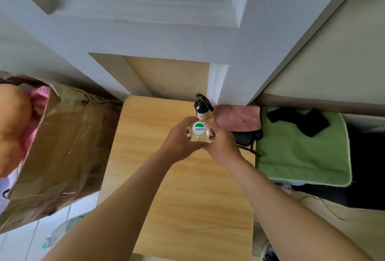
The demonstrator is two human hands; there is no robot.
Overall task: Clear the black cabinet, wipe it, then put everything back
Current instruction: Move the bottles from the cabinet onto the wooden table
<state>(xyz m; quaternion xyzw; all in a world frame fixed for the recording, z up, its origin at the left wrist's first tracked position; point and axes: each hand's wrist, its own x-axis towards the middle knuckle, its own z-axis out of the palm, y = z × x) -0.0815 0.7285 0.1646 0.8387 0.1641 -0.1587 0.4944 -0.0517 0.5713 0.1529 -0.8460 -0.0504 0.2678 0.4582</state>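
Looking down through the head cam, I'm seeing a light wooden top (187,198) running up to a white panelled door (145,31). A cardboard box (68,146) is sitting to its left. A green towel (302,152) is lying to its right with a black cloth (308,121) on it. A pink cloth (239,117) is lying by the far right corner. A pump bottle (201,108) is standing at the far edge. The white-capped bottle (199,130) is standing upright just in front of it, over the top; I can't tell if its base is touching. The left hand (179,142) and right hand (223,146) are gripping it from either side, fingers curling round the body below the cap.
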